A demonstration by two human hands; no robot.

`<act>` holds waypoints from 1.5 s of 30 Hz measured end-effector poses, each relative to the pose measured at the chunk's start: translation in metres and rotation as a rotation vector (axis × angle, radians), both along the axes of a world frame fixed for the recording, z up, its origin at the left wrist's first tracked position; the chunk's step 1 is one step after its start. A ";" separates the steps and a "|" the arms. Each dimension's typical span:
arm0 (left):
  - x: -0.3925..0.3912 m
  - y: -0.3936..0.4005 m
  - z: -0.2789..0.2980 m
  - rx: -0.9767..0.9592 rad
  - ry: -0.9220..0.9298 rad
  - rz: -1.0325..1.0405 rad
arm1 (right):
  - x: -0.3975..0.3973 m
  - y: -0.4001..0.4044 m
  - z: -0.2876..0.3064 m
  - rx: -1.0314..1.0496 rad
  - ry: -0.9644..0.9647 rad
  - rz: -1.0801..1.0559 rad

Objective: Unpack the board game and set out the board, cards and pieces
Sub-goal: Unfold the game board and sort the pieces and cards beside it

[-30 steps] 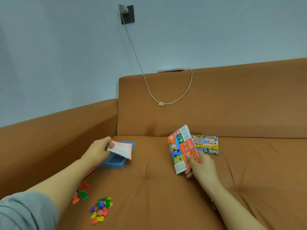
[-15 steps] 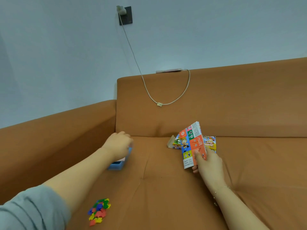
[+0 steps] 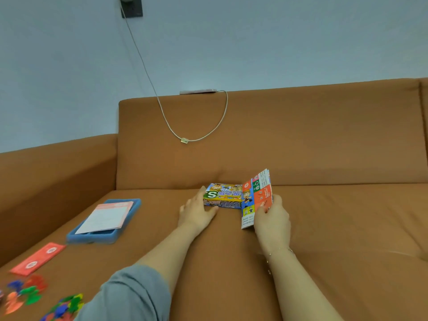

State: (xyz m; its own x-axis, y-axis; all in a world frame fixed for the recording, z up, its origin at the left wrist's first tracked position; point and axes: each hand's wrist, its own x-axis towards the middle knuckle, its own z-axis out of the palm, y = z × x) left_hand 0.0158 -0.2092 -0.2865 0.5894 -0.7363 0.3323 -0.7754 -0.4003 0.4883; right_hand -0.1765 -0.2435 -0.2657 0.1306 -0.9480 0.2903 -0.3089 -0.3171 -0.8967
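The colourful game box (image 3: 221, 198) lies on the orange sofa seat near the backrest. My left hand (image 3: 198, 212) grips its left end, thumb in front and fingers behind. My right hand (image 3: 271, 216) holds the folded game board (image 3: 256, 200) upright just right of the box, thumb pressed on its face. To the left, a blue plastic tray (image 3: 129, 212) carries a pink-and-white sheet (image 3: 105, 216). A red card stack (image 3: 38, 258) lies nearer me, and several small coloured pieces (image 3: 27, 295) are scattered at the bottom left.
The sofa armrest (image 3: 58, 163) rises on the left and the backrest (image 3: 301, 135) behind. A phone (image 3: 198, 91) lies on top of the backrest, its white cable (image 3: 162, 105) running up to a wall socket (image 3: 132, 6).
My left hand left the sheet on the blue tray and moved right to take hold of the game box. My right hand with the board stayed beside the box; the view shifted right.
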 end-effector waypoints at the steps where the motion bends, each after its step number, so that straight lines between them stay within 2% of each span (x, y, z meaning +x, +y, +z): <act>1: 0.001 0.000 -0.002 -0.028 -0.028 -0.003 | 0.002 -0.001 0.000 -0.008 0.011 0.007; 6: -0.007 0.008 0.000 -0.063 -0.100 0.040 | 0.004 -0.002 -0.003 0.010 -0.013 0.005; 9: -0.013 0.016 0.002 0.007 -0.210 0.105 | 0.006 0.002 0.000 0.016 -0.047 0.043; 12: -0.015 0.029 0.013 0.062 -0.166 0.064 | 0.006 0.009 0.004 0.015 -0.059 0.097; 16: -0.008 0.059 0.034 -0.163 -0.040 0.030 | 0.008 0.017 0.003 0.007 -0.048 0.179; 21: 0.018 0.104 0.064 -0.387 -0.189 0.108 | 0.013 0.026 0.002 -0.010 -0.049 0.273; 24: 0.036 0.131 0.076 -0.408 -0.278 0.206 | 0.013 0.029 0.002 -0.011 -0.055 0.299; 26: 0.046 0.144 0.076 -0.425 -0.275 0.249 | 0.012 0.030 0.003 -0.003 -0.065 0.309; 28: 0.055 0.153 0.069 -0.399 -0.212 0.305 | 0.012 0.032 0.004 0.002 -0.068 0.330; 31: 0.064 0.158 0.052 -0.276 -0.139 0.442 | 0.013 0.033 0.005 0.008 -0.093 0.356; 34: 0.062 0.162 0.043 -0.148 -0.080 0.494 | 0.012 0.033 0.006 0.024 -0.139 0.361; 37: 0.057 0.165 0.042 0.029 -0.128 0.551 | 0.012 0.032 0.006 0.051 -0.168 0.376; 39: 0.053 0.165 0.046 0.080 -0.171 0.577 | 0.011 0.032 0.006 0.056 -0.190 0.373; 42: 0.035 0.155 0.052 -0.057 -0.180 0.463 | 0.007 0.033 0.007 0.096 -0.278 0.383; 45: -0.012 0.131 0.059 -0.269 0.009 0.222 | -0.002 0.038 0.007 0.150 -0.361 0.396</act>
State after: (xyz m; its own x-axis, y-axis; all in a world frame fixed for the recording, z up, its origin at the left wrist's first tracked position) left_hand 0.0038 -0.0782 -0.2276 0.7290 -0.4767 0.4912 -0.6792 -0.4145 0.6057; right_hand -0.1786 -0.2057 -0.2588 0.4023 -0.8811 0.2485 0.1435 -0.2074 -0.9677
